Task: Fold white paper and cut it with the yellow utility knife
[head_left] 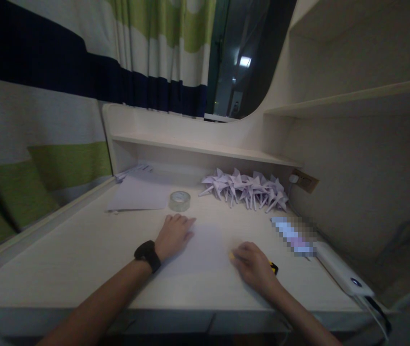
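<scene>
A white sheet of paper (201,250) lies flat on the desk in front of me. My left hand (176,235), with a black watch (148,255) on its wrist, rests on the sheet's left part, fingers stretched out. At the sheet's right side my right hand (251,263) is closed, slightly blurred, around a small thing with a yellow end (231,255); its kind is hidden by the fingers. A yellow-and-black object (273,267) shows just behind that hand; I cannot tell whether it is part of the held thing. A roll of clear tape (179,201) sits beyond my left hand.
Folded paper pinwheels (246,187) are heaped at the back right. A stack of white paper (140,190) lies back left. A phone with a pixelated screen (291,235) and a white box with cables (342,269) line the right side. A low shelf (205,148) spans the back.
</scene>
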Demonstrator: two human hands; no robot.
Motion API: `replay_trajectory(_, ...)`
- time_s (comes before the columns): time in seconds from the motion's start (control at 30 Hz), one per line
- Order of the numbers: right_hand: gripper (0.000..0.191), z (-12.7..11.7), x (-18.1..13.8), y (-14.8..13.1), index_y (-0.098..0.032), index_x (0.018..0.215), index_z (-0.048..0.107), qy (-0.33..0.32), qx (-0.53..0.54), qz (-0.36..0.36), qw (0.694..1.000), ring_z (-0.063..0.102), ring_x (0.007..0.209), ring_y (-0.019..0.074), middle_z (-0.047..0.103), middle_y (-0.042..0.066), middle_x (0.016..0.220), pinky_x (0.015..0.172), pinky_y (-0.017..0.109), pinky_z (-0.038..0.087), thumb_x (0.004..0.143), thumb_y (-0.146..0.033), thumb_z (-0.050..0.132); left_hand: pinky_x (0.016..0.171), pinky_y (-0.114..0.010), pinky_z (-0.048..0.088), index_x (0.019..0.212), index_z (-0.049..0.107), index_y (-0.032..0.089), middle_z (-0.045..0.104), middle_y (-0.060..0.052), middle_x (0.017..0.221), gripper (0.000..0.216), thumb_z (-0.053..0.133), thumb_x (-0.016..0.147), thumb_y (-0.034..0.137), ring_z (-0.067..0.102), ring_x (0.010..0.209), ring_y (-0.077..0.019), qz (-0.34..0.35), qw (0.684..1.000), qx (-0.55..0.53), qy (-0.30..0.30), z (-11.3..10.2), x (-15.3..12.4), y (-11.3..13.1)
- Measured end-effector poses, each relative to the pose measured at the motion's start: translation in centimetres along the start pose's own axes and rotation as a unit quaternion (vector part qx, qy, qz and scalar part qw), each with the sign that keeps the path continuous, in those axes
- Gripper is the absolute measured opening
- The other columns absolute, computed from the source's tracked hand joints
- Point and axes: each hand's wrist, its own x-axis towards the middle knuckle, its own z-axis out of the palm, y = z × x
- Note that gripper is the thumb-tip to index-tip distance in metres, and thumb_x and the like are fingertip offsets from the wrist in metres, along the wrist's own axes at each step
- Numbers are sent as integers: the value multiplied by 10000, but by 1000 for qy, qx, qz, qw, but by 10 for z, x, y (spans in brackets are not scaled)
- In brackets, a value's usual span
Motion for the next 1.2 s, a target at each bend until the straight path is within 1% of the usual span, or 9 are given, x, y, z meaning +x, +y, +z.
replay_trajectory(0.13, 162, 0, -1, -1, -222, 890, 716, 6, -7, 17, 1000, 581, 861, 216, 620, 71, 902, 768, 323, 448, 859, -275, 566, 849, -390, 397, 1119, 623, 188, 622, -98, 1019, 294, 418, 923, 265, 559, 951, -251, -26, 996, -75, 33, 4, 6, -11)
replay_trajectory(0.27, 165, -2, -2, -3, -225, 858, 711, 8, 13, 17, 1000, 592, 837, 199, 613, 57, 880, 742, 300, 449, 871, -282, 557, 814, -326, 436, 876, 642, 172, 622, -79, 924, 278, 405, 933, 304, 579, 888, -212, -33, 974, -201, 95, 4, 11, -18)
replay_trajectory(0.33, 186, -3, -2, -4, -214, 821, 709, 9, 29, 14, 999, 595, 835, 197, 614, 58, 873, 735, 293, 452, 880, -297, 552, 803, -322, 444, 847, 623, 170, 637, -69, 899, 259, 432, 917, 331, 583, 874, -211, -44, 960, -257, 108, 2, 13, -19)
replay_trajectory(0.43, 188, -3, 0, -5, -204, 825, 716, 8, 67, 12, 998, 604, 837, 191, 628, 61, 884, 735, 277, 462, 876, -311, 570, 772, -314, 450, 863, 611, 163, 662, -58, 890, 250, 442, 908, 341, 594, 846, -208, -69, 939, -322, 97, -1, 13, -17)
replay_trajectory(0.53, 180, -1, 3, -3, -206, 821, 731, 6, 95, -7, 995, 614, 827, 187, 639, 60, 889, 725, 267, 470, 860, -324, 602, 766, -299, 442, 895, 603, 160, 667, -53, 905, 244, 433, 914, 334, 596, 848, -198, -64, 931, -344, 101, 0, 13, -16)
replay_trajectory(0.67, 121, -1, 10, -3, -216, 800, 746, -2, 117, -39, 992, 627, 833, 186, 653, 53, 905, 714, 258, 477, 826, -278, 646, 727, -282, 422, 893, 573, 177, 651, -41, 857, 277, 372, 950, 359, 591, 802, -190, -43, 949, -298, 91, 1, 10, -15)
replay_trajectory(0.87, 93, -3, 17, -3, -236, 806, 759, -34, 128, -78, 988, 644, 812, 166, 675, 39, 903, 709, 237, 488, 815, -242, 667, 638, -267, 371, 946, 549, 209, 658, -48, 796, 280, 312, 988, 352, 616, 741, -206, -48, 991, -124, 9, -1, 5, -12)
replay_trajectory(1.0, 140, -1, 13, 1, -249, 819, 761, -32, 92, -92, 991, 650, 802, 174, 696, 42, 886, 703, 249, 493, 839, -327, 647, 621, -270, 358, 943, 557, 203, 674, -64, 817, 279, 314, 991, 332, 629, 757, -218, -39, 997, -58, -12, 1, 4, -13)
replay_trajectory(1.2, 183, 2, 6, 2, -231, 921, 740, -6, 97, -125, 987, 656, 829, 192, 722, 58, 886, 733, 276, 502, 841, -365, 644, 631, -274, 372, 871, 572, 189, 669, -62, 824, 289, 340, 985, 319, 623, 755, -207, -35, 999, -38, -12, 4, 3, -13)
